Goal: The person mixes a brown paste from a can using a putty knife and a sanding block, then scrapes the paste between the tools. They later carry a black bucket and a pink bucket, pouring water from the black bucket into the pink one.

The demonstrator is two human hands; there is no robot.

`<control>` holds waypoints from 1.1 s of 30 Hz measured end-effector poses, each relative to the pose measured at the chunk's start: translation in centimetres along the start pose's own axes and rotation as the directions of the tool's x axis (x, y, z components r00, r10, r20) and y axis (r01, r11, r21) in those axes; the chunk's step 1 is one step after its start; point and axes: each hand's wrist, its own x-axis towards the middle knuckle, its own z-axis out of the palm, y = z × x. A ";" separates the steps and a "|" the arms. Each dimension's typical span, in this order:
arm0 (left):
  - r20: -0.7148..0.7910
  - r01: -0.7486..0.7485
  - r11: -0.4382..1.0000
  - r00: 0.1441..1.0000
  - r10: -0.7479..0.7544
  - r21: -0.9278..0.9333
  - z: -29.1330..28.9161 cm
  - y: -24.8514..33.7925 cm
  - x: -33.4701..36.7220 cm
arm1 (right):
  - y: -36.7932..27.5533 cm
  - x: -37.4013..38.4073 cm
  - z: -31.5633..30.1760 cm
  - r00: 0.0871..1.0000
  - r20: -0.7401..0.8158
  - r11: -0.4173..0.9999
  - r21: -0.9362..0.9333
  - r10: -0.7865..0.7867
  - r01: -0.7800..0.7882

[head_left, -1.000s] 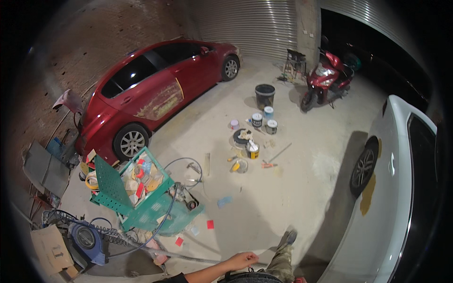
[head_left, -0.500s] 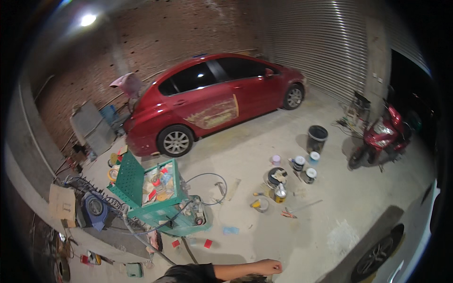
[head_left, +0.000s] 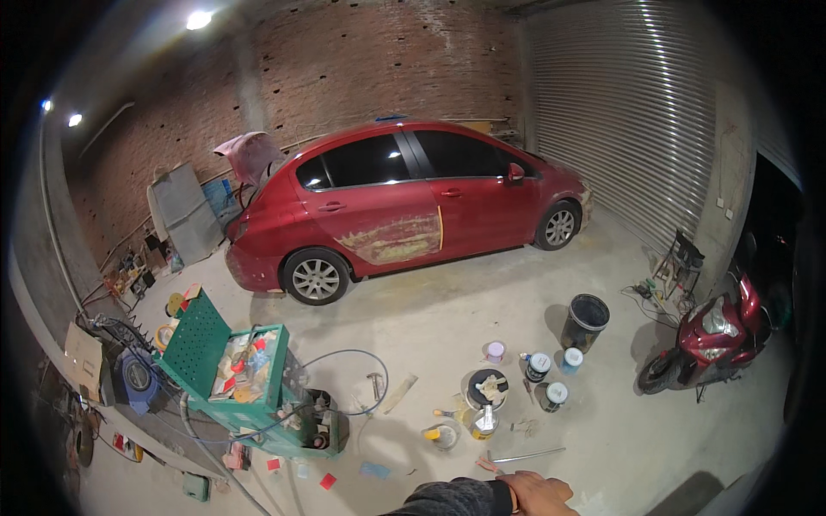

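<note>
At the far left, a cardboard box stands beside a blue machine; next to them a green cart has its perforated lid tipped up toward the left, with a jumble of red and pale pieces in its tray; right of the cart a hammer lies on the floor by the curve of a blue hose; behind, a red car stands with its long axis across the view, nose to the right, a yellowish patch on its rear door; in the lower middle, nearer than a yellow can, red-handled pliers lie on the floor, their long axis seeming to slant from upper left down toward the left hand; just beside them a thin metal rod points rightward and slightly up; the hand, nearest to both in the view, has its back uppermost, fingers bunched and directed right; whether it pinches anything I cannot tell; the right hand is out of view, its state unknown; farther right, a black bucket stands upright; beyond it is a red scooter, front wheel toward the lower left.
</note>
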 end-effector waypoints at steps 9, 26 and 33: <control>0.097 0.000 0.976 0.995 -0.021 0.216 -15.9 -5.1 11.6 | 11.0 7.1 -12.0 0.861 0.079 0.836 0.298 -0.503 0.461; -0.584 0.620 0.692 0.424 -0.692 -0.369 -46.0 -29.8 24.1 | 34.7 4.1 -32.0 0.999 0.001 0.337 0.941 0.044 -0.016; -0.397 0.740 0.605 0.481 -0.782 -0.294 -50.3 -35.2 32.6 | 45.3 11.3 -39.4 0.941 0.120 0.551 0.831 -0.317 0.079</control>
